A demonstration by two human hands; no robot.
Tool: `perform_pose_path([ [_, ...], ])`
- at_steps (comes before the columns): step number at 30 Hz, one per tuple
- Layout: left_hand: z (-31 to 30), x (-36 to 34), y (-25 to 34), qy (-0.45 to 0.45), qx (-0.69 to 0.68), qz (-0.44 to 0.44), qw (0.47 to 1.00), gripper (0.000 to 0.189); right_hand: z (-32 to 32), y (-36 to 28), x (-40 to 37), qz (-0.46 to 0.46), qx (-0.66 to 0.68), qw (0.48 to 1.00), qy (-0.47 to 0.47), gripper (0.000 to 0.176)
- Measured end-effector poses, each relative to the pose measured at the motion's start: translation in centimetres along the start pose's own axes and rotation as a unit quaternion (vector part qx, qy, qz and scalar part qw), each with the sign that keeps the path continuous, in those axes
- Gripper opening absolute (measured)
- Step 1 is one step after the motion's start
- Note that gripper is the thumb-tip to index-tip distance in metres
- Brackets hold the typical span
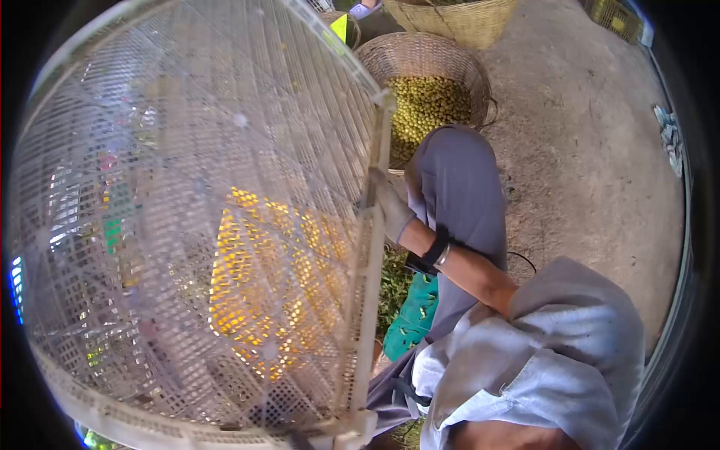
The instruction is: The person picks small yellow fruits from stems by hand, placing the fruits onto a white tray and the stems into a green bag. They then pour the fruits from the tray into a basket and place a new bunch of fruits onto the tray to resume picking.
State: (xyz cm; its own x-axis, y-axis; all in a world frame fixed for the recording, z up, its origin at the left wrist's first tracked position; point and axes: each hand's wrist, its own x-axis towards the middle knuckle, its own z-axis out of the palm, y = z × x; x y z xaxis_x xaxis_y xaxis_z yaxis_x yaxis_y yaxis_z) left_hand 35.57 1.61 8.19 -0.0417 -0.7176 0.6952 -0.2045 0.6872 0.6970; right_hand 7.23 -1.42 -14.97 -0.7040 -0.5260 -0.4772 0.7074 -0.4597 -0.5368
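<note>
A large pale plastic crate with lattice walls is tilted up and fills the left half of the head view. Its rim stands upright beside my knee. My right hand, in what looks like a pale glove, is closed on that rim, with a black band and a bracelet at the wrist. Through the lattice shows something yellow-orange, blurred by the mesh. My left hand cannot be made out; a small dark shape at the crate's bottom edge is too unclear to name.
Beyond my knee stands a woven basket holding small yellow-green fruits. Another wicker basket is behind it. Green cloth and leaves lie by my leg. Crumpled plastic lies at the far right.
</note>
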Motion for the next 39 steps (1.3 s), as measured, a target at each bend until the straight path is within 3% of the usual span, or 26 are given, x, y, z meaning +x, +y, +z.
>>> perform_pose_path([
  [3,0.0,0.2,0.1,-0.005,0.002,-0.012,1.000,0.081,-1.7,1.1,-0.4,0.081,0.039,0.996,-0.020,0.045],
  [10,-0.6,-0.2,0.9,0.015,-0.013,-0.034,0.999,0.082,-1.1,-0.5,-1.4,0.111,0.068,0.991,-0.027,0.040],
  [13,-1.0,-0.7,0.9,0.026,-0.045,-0.060,0.997,0.082,1.0,-2.4,-3.6,0.085,0.022,0.993,0.078,0.037],
  [16,-2.1,-1.7,0.9,0.039,-0.098,-0.097,0.990,0.083,0.5,-2.3,-2.4,0.085,-0.012,0.996,0.018,0.043],
  [18,-2.9,-2.1,0.5,0.047,-0.115,-0.128,0.984,0.083,-0.1,-2.2,-1.9,0.058,0.008,0.998,0.000,0.037],
  [21,-3.6,-1.9,-0.1,0.035,-0.073,-0.208,0.975,0.074,-0.8,-1.5,-0.9,0.047,0.055,0.997,-0.037,0.025],
  [23,-4.6,-1.4,-0.9,0.045,-0.043,-0.256,0.965,0.069,-1.6,-0.9,-0.6,0.028,0.016,0.998,-0.048,0.027],
  [26,-7.9,-1.5,-5.5,0.042,-0.052,-0.299,0.952,0.062,-1.7,-0.3,-0.7,-0.008,-0.044,0.999,-0.024,0.035],
  [27,-8.4,-1.4,-6.4,0.038,-0.073,-0.318,0.945,0.060,-1.3,-0.4,-1.2,-0.078,-0.095,0.991,-0.048,0.042],
  [28,-8.8,-1.5,-7.5,0.032,-0.095,-0.336,0.936,0.058,-0.1,-0.6,-2.5,-0.054,-0.067,0.996,-0.012,0.036],
  [32,-10.7,-2.0,-11.3,0.030,-0.156,-0.378,0.912,0.054,1.7,-0.6,-3.9,-0.133,-0.133,0.982,-0.025,0.022],
  [34,-12.7,-2.1,-14.2,-0.005,-0.099,-0.398,0.912,0.052,1.1,0.9,-4.2,-0.158,-0.128,0.977,-0.065,0.022],
  [36,-13.9,-2.5,-16.0,-0.016,-0.140,-0.400,0.906,0.050,0.6,1.8,-3.9,-0.154,-0.141,0.975,-0.072,0.023],
  [37,-14.0,-1.8,-15.4,-0.033,-0.146,-0.441,0.885,0.045,0.6,2.0,-4.4,-0.161,-0.159,0.973,-0.049,0.023],
  [38,-15.6,-1.9,-18.1,-0.075,-0.062,-0.469,0.878,0.043,0.7,2.9,-4.8,-0.171,-0.178,0.969,-0.030,0.024],
  [39,-16.2,-2.2,-19.5,-0.078,-0.085,-0.474,0.873,0.039,0.5,3.3,-4.5,-0.151,-0.215,0.964,-0.034,0.026],
])
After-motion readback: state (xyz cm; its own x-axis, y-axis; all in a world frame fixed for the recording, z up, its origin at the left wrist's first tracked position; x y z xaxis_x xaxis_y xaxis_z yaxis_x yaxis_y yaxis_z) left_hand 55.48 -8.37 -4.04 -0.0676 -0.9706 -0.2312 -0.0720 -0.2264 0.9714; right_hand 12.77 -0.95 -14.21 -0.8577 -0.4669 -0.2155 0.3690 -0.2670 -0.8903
